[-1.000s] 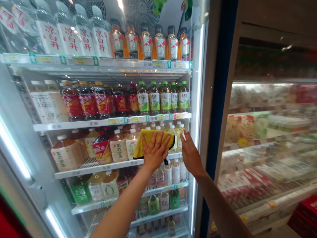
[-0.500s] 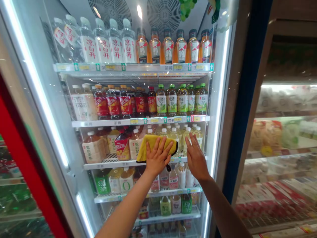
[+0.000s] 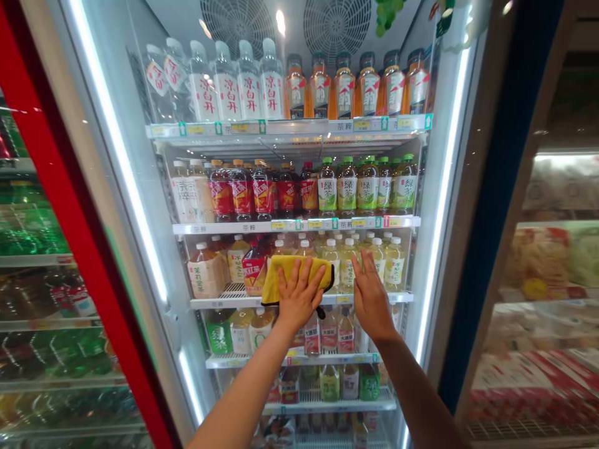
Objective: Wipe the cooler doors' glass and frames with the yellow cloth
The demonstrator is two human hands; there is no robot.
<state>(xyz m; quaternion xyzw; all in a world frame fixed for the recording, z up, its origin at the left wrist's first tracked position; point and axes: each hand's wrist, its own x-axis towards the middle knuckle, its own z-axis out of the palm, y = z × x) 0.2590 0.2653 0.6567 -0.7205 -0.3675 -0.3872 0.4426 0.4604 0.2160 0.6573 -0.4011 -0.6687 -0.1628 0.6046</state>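
As both hands (image 3: 298,296) (image 3: 373,302) shift left, yellow cloth (image 3: 274,280) follows.

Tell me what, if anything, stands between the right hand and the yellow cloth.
Nothing visible stands in the gap between the right hand and the yellow cloth. The left hand covers the cloth's lower middle.

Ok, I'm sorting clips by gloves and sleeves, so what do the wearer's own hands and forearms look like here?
The left hand and right hand are bare, with no gloves. No sleeve shows on the left forearm or right forearm down to the picture's edge. I see no watch or bracelet; small rings are hard to rule out.
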